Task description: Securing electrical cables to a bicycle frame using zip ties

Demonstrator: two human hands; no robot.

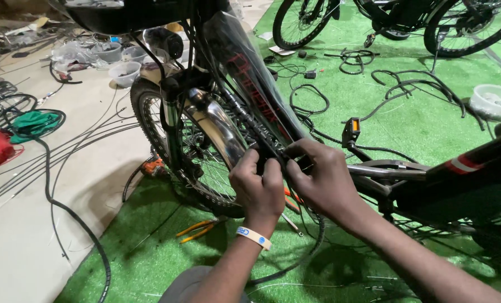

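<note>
— Both of your hands meet at the bike's down tube (262, 106): left hand (259, 188) pinched on the black cable bundle (273, 150), right hand (320, 179) clenched on it just at 3 o'clock.

— Risk?

— 1 slip, I judge, and your fingers hit the front wheel (166, 140) spokes at 9 o'clock; tugging may kink the cables. Yellow-handled pliers (197, 229) lie on the green turf (430, 112) at 7 o'clock.

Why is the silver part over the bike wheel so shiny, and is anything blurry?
Head view: the chrome mudguard mirrors the light as white glare; both hands, left hand and right hand, look sharp; the edges bend slightly from the wide lens.
</note>
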